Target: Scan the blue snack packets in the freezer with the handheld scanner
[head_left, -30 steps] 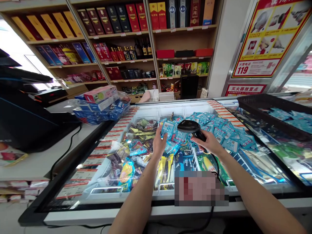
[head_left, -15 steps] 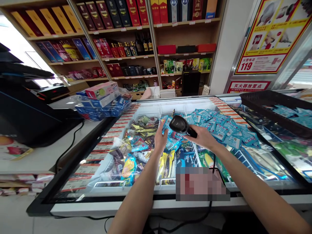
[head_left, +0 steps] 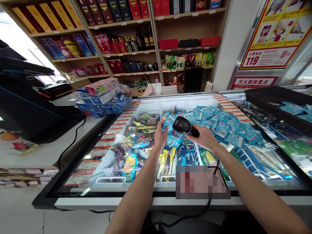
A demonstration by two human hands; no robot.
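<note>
The flat, light-blue printed packet [head_left: 168, 121] is pinched in the left hand's [head_left: 160, 140] nearly closed grip, above the glass-topped freezer [head_left: 102, 203]; the right hand [head_left: 205, 137] wraps the black plastic scanner's [head_left: 180, 124] handle. I'd hold the packet flat, facing the scanner.

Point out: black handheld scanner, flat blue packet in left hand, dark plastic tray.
Black handheld scanner [head_left: 181, 125]: head view, on its broad top end.
Flat blue packet [head_left: 168, 122]: head view, printed face.
Dark plastic tray [head_left: 262, 101]: head view, side wall.
</note>
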